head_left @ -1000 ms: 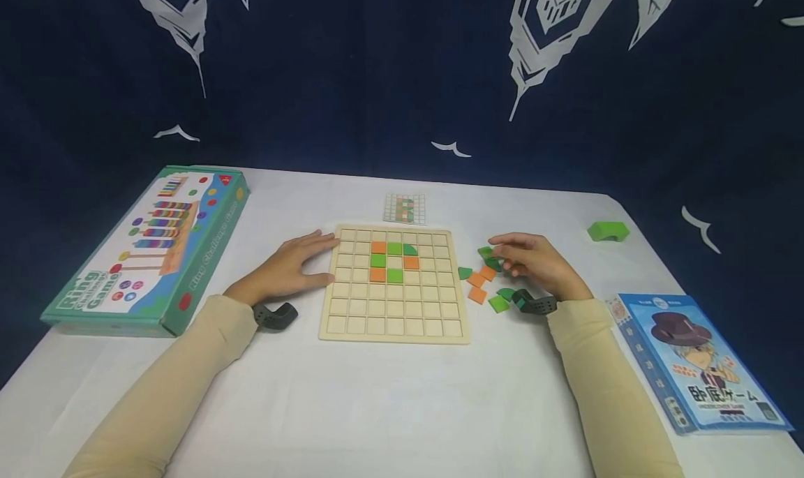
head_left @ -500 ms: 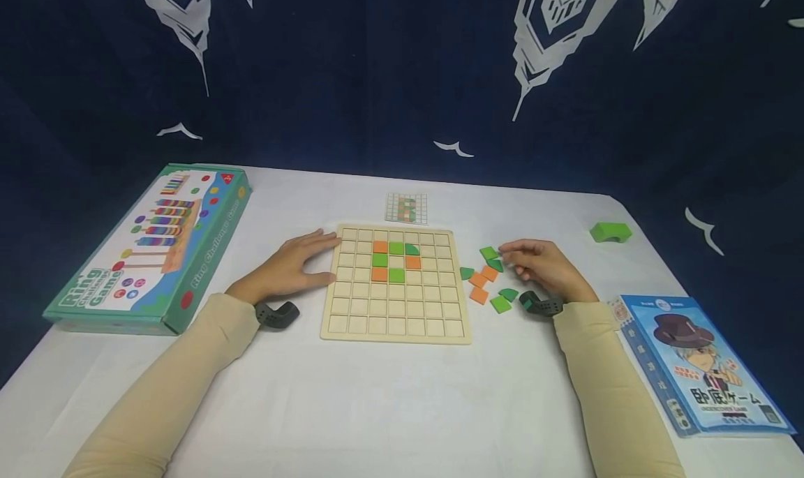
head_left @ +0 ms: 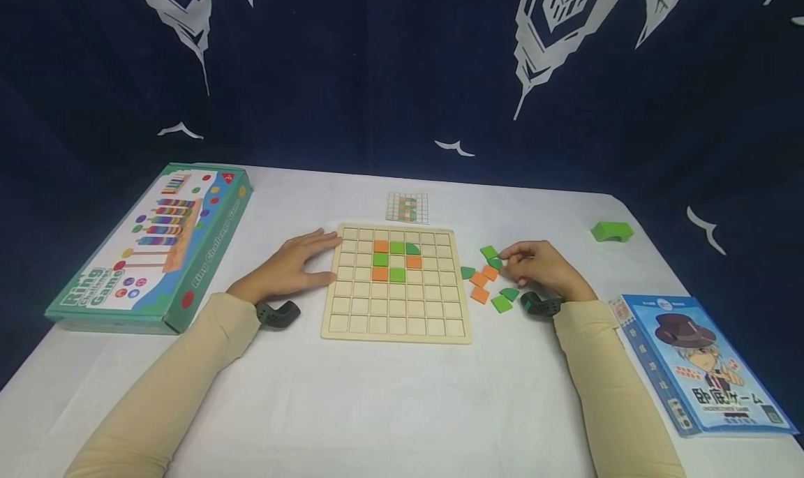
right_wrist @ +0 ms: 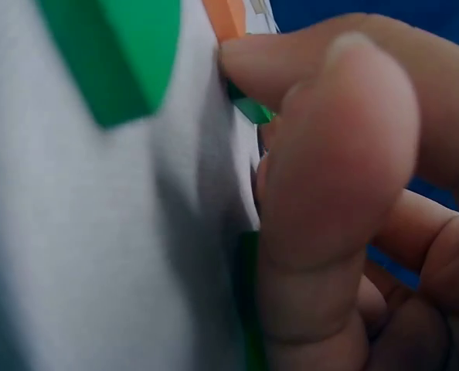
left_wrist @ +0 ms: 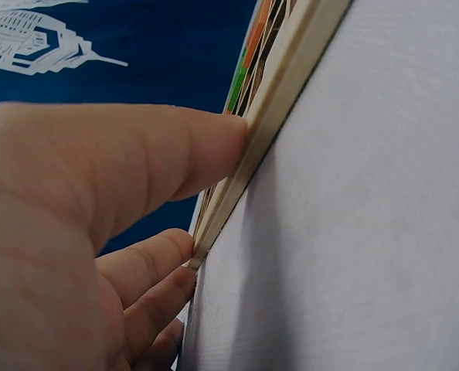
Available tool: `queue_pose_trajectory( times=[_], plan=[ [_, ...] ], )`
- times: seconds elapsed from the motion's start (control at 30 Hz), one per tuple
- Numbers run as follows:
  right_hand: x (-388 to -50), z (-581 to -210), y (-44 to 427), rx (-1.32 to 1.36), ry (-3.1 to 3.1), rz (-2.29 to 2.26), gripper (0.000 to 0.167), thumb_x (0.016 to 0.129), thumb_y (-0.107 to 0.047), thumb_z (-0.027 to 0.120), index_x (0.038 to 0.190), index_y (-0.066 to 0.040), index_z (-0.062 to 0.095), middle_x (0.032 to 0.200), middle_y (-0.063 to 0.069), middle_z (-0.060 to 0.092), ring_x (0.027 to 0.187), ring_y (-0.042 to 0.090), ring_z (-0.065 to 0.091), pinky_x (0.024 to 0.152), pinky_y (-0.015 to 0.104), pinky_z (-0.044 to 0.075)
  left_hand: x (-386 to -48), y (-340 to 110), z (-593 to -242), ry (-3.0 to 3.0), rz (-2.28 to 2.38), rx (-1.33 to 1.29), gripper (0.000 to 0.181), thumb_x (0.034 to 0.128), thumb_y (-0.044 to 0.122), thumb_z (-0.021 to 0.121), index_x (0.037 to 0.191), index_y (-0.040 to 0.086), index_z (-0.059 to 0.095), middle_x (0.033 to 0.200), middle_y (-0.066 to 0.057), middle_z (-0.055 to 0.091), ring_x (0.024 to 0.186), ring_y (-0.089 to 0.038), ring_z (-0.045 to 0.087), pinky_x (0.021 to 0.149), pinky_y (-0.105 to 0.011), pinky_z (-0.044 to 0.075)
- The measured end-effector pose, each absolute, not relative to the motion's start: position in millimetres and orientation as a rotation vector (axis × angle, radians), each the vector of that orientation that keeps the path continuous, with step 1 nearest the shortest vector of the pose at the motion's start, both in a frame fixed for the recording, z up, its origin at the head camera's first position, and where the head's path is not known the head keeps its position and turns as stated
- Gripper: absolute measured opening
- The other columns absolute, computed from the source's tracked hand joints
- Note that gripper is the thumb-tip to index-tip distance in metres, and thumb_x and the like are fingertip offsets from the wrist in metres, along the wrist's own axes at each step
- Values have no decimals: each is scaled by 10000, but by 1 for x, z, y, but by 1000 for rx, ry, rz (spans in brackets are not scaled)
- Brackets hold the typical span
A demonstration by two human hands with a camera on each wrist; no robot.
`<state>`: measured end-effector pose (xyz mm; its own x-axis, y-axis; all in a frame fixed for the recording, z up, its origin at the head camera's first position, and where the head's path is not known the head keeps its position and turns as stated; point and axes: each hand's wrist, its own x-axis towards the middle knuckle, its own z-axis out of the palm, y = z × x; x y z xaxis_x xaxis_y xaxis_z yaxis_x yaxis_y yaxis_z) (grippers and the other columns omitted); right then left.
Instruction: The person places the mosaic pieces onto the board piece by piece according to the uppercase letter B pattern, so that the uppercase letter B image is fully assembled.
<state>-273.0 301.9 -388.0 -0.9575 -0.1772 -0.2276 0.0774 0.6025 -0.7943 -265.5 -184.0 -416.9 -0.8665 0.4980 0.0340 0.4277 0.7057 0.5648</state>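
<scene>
A pale wooden grid board (head_left: 375, 308) lies mid-table, with orange squares, light green squares and one dark green rounded piece (head_left: 412, 249) in its cells. My left hand (head_left: 287, 267) rests against its left edge, thumb and fingers spread; the left wrist view shows the thumb (left_wrist: 206, 151) touching the board's side (left_wrist: 272, 116). Right of the board lie several loose orange and green pieces (head_left: 480, 294). Beside the upper ones is my right hand (head_left: 545, 267), fingers bent and apart, the index fingertip by a dark green piece (right_wrist: 249, 107). Whether it touches that piece is unclear.
A small patterned card (head_left: 407, 208) lies behind the board. The green game box (head_left: 151, 255) is at the left and a blue box (head_left: 703, 366) at the right. A green arched block (head_left: 612, 232) stands at the back right.
My right hand has drawn back a little to the right from the upper loose pieces, uncovering more of them. My left hand stays at the board's edge.
</scene>
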Motion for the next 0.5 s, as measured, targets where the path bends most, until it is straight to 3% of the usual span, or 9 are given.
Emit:
queue_pose_trajectory(
  times=[0.23, 0.5],
  plan=[
    [-273, -384, 300, -173, 2605, -1217, 408, 917, -8, 785, 1262, 161, 647, 894, 44, 620, 622, 82, 584, 577, 198, 526, -265, -184, -416, 2789, 871, 764, 775, 997, 329, 723, 1661, 65, 424, 1751, -160, 328, 1652, -401, 171, 1315, -652, 105],
    [-270, -382, 299, -173, 2613, -1249, 372, 959, -18, 746, 1279, 131, 627, 999, 109, 695, 719, 112, 643, 646, 224, 603, -265, -184, -415, 2786, 879, 759, 769, 998, 330, 718, 1660, 70, 428, 1754, -157, 324, 1652, -405, 168, 1312, -658, 109]
  ],
)
